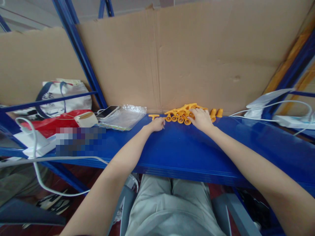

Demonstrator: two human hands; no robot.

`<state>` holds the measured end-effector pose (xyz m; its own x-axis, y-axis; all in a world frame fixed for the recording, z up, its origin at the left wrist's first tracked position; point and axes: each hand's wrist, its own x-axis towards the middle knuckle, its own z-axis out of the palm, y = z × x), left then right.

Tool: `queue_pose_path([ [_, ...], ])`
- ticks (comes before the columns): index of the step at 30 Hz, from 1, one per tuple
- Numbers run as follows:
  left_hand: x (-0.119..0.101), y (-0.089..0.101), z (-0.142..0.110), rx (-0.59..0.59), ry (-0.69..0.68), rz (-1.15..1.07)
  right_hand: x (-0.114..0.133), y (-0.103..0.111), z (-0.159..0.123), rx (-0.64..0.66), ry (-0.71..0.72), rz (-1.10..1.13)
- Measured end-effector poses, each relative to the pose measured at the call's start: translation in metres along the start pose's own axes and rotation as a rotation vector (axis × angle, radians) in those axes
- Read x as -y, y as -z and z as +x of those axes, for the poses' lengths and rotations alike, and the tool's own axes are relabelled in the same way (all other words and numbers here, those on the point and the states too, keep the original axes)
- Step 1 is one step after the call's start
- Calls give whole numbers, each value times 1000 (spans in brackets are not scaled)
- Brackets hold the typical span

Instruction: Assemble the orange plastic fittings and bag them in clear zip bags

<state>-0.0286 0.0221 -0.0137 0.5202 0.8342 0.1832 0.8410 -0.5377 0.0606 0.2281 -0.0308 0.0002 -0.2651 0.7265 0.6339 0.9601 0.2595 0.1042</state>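
Note:
A heap of small orange plastic parts [180,114] lies at the back of the blue shelf [187,147], against the cardboard wall. My right hand [201,118] rests on the right side of the heap, fingers curled over the parts. My left hand [157,124] is closed in a pinch just left of the heap, with a tiny dark metal piece at its fingertips. One T-shaped orange part [154,116] lies apart, just behind my left hand. Two more orange parts [216,113] stand right of my right hand.
A clear plastic bag [125,116], a phone [107,111] and a cream box [86,119] lie to the left, with a red bag [46,126] and a white tote [62,96] beyond. White cables and a power strip [292,121] sit at the right. Cardboard [197,59] backs the shelf.

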Motion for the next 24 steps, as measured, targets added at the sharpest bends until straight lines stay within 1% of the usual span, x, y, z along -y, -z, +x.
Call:
queue_pose_path([
  [4,-1,3,-2,-2,-9,-8,-3,-3,1,-33,19,-5],
  [8,-2,4,-2,3,-9,-5,-1,0,4,-42,14,-5],
  [11,-1,3,-1,-1,-10,-7,3,4,11,-59,18,-8],
  [15,2,1,1,-8,-21,-22,13,9,28,-66,50,-40],
  [18,3,0,2,-6,-25,-30,20,10,43,-56,56,-76],
  [20,3,0,2,-3,-23,-38,22,8,51,-40,31,-91],
  [24,3,-2,2,-5,-14,-45,22,-3,60,44,-20,-76],
])
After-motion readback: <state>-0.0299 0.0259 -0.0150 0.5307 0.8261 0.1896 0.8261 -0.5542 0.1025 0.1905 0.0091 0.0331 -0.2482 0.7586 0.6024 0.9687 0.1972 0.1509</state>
